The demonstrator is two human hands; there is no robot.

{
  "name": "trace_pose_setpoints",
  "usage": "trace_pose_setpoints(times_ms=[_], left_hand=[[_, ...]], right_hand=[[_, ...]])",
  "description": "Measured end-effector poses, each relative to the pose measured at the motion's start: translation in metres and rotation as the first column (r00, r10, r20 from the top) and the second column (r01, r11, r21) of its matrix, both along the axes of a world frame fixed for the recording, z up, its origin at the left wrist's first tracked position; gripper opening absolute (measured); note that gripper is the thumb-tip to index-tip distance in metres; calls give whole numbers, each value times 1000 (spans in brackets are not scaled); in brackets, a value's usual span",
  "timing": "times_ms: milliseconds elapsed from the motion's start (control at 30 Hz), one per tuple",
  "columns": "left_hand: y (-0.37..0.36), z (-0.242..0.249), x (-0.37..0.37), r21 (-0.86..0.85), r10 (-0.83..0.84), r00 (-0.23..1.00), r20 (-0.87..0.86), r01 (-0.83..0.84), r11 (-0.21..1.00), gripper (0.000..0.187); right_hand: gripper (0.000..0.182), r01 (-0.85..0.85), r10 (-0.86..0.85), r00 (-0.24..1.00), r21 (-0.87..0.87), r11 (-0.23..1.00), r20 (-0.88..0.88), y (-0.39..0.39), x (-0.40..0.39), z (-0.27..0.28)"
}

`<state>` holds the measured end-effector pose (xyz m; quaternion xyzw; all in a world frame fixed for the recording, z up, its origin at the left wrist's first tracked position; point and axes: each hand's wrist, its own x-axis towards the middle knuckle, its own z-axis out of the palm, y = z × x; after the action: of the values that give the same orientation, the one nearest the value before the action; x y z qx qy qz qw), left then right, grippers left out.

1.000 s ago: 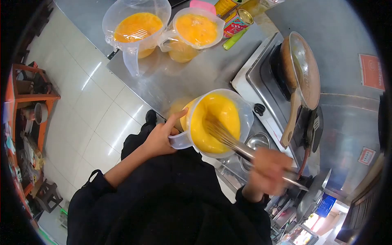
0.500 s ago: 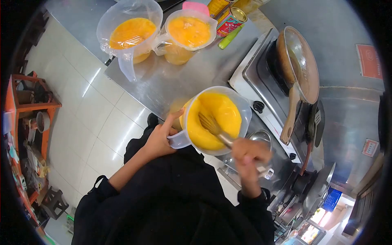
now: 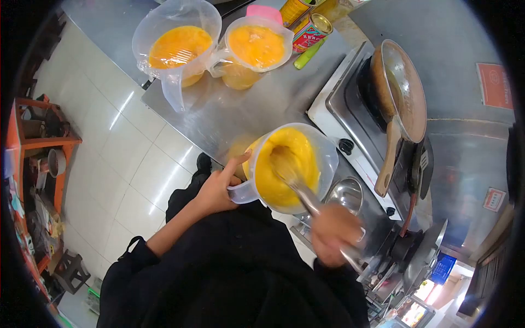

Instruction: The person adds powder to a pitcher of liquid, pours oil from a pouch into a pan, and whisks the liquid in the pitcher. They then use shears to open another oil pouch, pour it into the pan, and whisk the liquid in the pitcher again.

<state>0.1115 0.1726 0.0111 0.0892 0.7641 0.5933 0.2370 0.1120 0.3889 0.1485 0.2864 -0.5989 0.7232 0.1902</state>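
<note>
My left hand (image 3: 217, 190) is closed around the handle of a translucent plastic measuring jug (image 3: 329, 156), its thumb up by the rim. Inside the jug is a thick yellow liquid (image 3: 266, 183), like beaten egg. A metal whisk (image 3: 306, 195) slants down into it, its wires blurred by motion and partly sunk. My right hand (image 3: 332, 232), also blurred, is wrapped around the whisk's handle, whose end sticks out below the fist. Just right of the jug sits a shiny metal bowl (image 3: 348, 194).
Farther back on the steel counter (image 3: 273, 104) stand a large jug (image 3: 203, 13) and a smaller jug (image 3: 240, 78) of orange-yellow egg under plastic film. Cans (image 3: 313, 34) and a green vegetable piece (image 3: 308, 54) lie beyond. At right, a gas stove (image 3: 350, 101) carries a frying pan (image 3: 413, 90).
My right hand and the whisk handle have moved down and slightly left, with the whisk at a new spot in the liquid. My left hand stays on the jug handle.
</note>
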Motion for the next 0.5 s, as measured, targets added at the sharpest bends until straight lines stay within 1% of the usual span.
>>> trace_pose_setpoints(times_ms=[33,100,133,167,200,233,267,300,333,367,400,433,467,500], left_hand=[[0,1,-2,0,-4,1000,-3,4,1000,93],[-1,0,0,-16,7,999,-35,-7,1000,93],[-1,-1,4,-12,5,1000,-24,-5,1000,93],[-1,-3,3,-8,3,1000,-17,-3,1000,93],[-1,-5,1,-7,1,1000,-14,-1,1000,93],[-2,-5,0,-10,6,1000,-23,-6,1000,93],[-3,-4,0,-12,2,999,-34,-2,1000,93],[-2,-4,0,-10,-1,999,-45,1,1000,93],[-2,-3,-1,-10,-3,999,-48,3,1000,93],[-1,-1,0,-3,-6,999,-52,6,1000,92],[0,1,1,8,-4,998,-58,4,1000,92],[0,2,0,16,4,998,-58,-4,1000,92],[-1,3,-2,-7,-16,1000,-3,16,1000,92],[-2,4,-3,-34,-39,998,54,41,999,92]], right_hand=[[19,-58,45,998,283,957,52,0,-9,-7],[21,-135,77,989,533,835,130,4,-1,-2],[18,-66,16,985,289,955,170,13,14,18],[17,16,-24,993,67,998,117,9,14,15],[16,85,-78,996,-158,984,44,5,14,12],[16,134,-155,987,-347,928,-34,1,13,10],[15,6,-5,1000,-11,1000,29,3,2,0],[15,-152,113,984,319,935,137,6,-8,-7],[15,-236,148,964,458,857,219,10,-5,-2],[15,-317,173,941,589,744,290,14,-3,3],[12,-223,107,935,327,918,337,18,9,26],[12,-120,101,972,82,989,212,13,13,30],[18,-52,60,997,-146,988,56,8,18,34],[16,28,-51,996,-270,962,-78,-2,13,23]])
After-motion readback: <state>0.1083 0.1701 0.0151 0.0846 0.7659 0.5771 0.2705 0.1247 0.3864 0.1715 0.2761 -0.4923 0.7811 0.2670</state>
